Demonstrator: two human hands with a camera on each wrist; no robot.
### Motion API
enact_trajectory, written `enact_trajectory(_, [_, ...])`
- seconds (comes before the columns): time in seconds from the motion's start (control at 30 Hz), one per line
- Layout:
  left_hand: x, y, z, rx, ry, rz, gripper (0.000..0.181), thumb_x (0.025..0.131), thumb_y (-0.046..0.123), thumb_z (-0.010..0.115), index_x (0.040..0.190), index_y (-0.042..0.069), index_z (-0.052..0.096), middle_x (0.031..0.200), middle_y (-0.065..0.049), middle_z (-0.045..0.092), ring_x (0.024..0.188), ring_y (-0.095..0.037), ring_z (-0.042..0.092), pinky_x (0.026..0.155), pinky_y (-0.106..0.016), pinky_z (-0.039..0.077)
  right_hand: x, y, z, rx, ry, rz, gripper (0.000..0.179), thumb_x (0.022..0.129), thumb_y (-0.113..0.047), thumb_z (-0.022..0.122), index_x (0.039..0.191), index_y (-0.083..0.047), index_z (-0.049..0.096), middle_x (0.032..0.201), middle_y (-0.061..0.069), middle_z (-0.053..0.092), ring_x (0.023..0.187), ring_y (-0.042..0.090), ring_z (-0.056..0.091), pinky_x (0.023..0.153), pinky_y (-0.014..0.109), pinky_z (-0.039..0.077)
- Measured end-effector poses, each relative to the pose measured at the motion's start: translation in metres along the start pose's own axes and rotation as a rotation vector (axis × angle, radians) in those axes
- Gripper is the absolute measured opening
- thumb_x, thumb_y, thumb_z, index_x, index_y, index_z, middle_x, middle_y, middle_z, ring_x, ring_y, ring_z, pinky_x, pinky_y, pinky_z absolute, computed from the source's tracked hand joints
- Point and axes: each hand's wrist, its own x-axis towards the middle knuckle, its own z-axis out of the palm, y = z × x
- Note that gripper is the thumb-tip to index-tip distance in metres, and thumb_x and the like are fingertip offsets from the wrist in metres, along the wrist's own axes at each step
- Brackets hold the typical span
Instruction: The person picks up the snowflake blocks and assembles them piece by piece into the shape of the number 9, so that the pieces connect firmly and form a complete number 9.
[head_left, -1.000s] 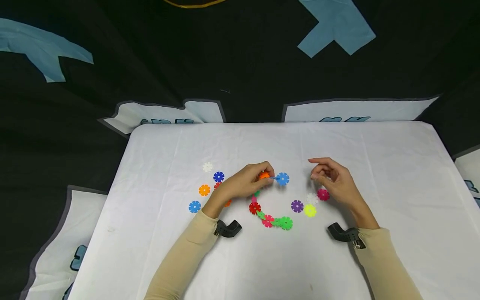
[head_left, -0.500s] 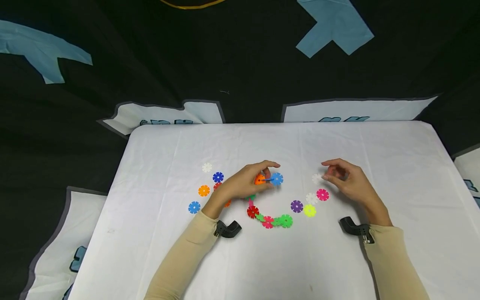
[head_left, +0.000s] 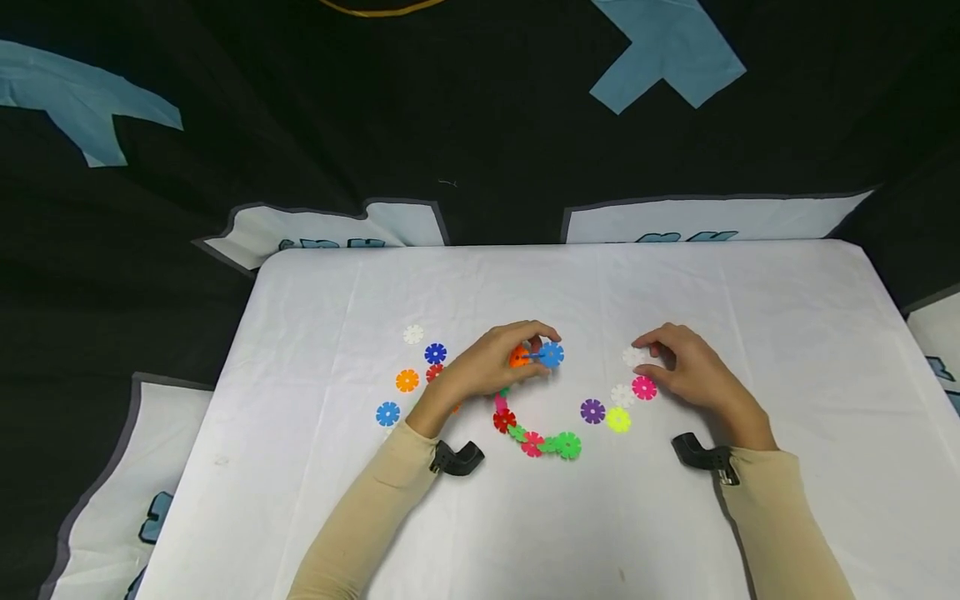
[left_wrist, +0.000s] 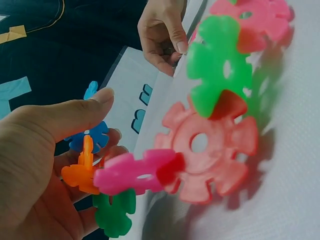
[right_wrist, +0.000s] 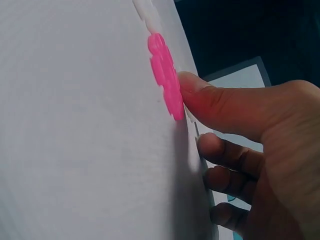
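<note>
My left hand (head_left: 495, 360) holds the upper end of a chain of linked plastic snowflake discs, its thumb and fingers around an orange disc (left_wrist: 77, 175) and a blue disc (head_left: 552, 355). From there the chain curves down through green, pink and red discs to a bright green disc (head_left: 568, 446) at its lower end. My right hand (head_left: 693, 371) reaches low over the table, thumb and index finger spread around a loose white disc (head_left: 633, 357). In the right wrist view its thumb overlaps the edge of a pink disc (right_wrist: 165, 75).
Loose purple (head_left: 592, 412), yellow (head_left: 618, 419) and second white (head_left: 622, 395) discs lie left of my right hand. Beside my left forearm are several more, including orange (head_left: 407, 381), dark blue (head_left: 435, 353) and light blue (head_left: 387, 413). A white cloth covers the table (head_left: 300, 517).
My right hand first moved right, uncovering the white disc, then came back left and lower around it. My left hand's index finger straightened slightly while the blue disc shifted a little left.
</note>
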Motion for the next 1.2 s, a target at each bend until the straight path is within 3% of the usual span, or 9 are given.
enact_trajectory(0.2, [0.001, 0.001, 0.002, -0.009, -0.006, -0.013, 0.046, 0.086, 0.019, 0.077, 0.128, 0.016, 0.060, 0.103, 0.004, 0.063, 0.096, -0.008, 0.055, 0.090, -0.028, 0.049, 0.000, -0.003, 0.000, -0.009, 0.004, 0.051, 0.026, 0.078, -0.008, 0.081, 0.099, -0.004, 0.066, 0.083, 0.004, 0.054, 0.075, 0.016, 0.044, 0.065, 0.023, 0.038])
enact_trajectory(0.43, [-0.001, 0.000, 0.003, 0.025, -0.005, -0.004, 0.042, 0.086, 0.020, 0.077, 0.126, 0.020, 0.063, 0.101, 0.005, 0.063, 0.095, -0.007, 0.055, 0.088, -0.025, 0.049, 0.004, -0.010, 0.002, 0.112, 0.065, 0.113, 0.030, 0.083, -0.004, 0.076, 0.107, 0.002, 0.059, 0.083, 0.009, 0.059, 0.071, 0.013, 0.046, 0.060, 0.016, 0.038])
enact_trajectory(0.6, [0.000, 0.001, 0.003, 0.038, -0.009, 0.011, 0.042, 0.086, 0.018, 0.076, 0.126, 0.018, 0.064, 0.099, 0.004, 0.063, 0.093, -0.008, 0.055, 0.086, -0.024, 0.048, 0.007, -0.023, 0.008, 0.176, 0.101, 0.042, 0.033, 0.083, 0.002, 0.074, 0.113, 0.000, 0.059, 0.080, 0.004, 0.057, 0.066, 0.006, 0.045, 0.058, 0.015, 0.039])
enact_trajectory(0.83, [0.001, 0.004, 0.000, 0.031, 0.000, 0.021, 0.040, 0.087, 0.016, 0.075, 0.125, 0.014, 0.065, 0.099, 0.001, 0.066, 0.092, -0.009, 0.058, 0.086, -0.025, 0.049, 0.013, -0.060, 0.019, 0.249, 0.100, -0.108, 0.032, 0.081, 0.003, 0.076, 0.110, -0.004, 0.063, 0.072, -0.003, 0.056, 0.059, 0.004, 0.044, 0.054, 0.021, 0.040])
enact_trajectory(0.97, [0.001, 0.003, 0.000, 0.014, -0.001, 0.018, 0.037, 0.087, 0.015, 0.075, 0.123, 0.015, 0.065, 0.098, 0.002, 0.067, 0.090, -0.008, 0.059, 0.084, -0.023, 0.049, 0.014, -0.072, 0.023, 0.270, 0.095, -0.125, 0.028, 0.080, 0.003, 0.076, 0.104, -0.002, 0.063, 0.071, -0.004, 0.055, 0.059, 0.003, 0.044, 0.054, 0.021, 0.040])
enact_trajectory(1.2, [0.001, 0.005, 0.000, 0.036, -0.001, 0.016, 0.037, 0.085, 0.012, 0.076, 0.121, 0.012, 0.067, 0.098, 0.000, 0.068, 0.091, -0.009, 0.059, 0.087, -0.025, 0.049, 0.014, -0.076, 0.028, 0.242, 0.086, -0.142, 0.013, 0.083, 0.002, 0.073, 0.088, -0.008, 0.066, 0.063, -0.007, 0.050, 0.056, 0.003, 0.042, 0.051, 0.020, 0.037])
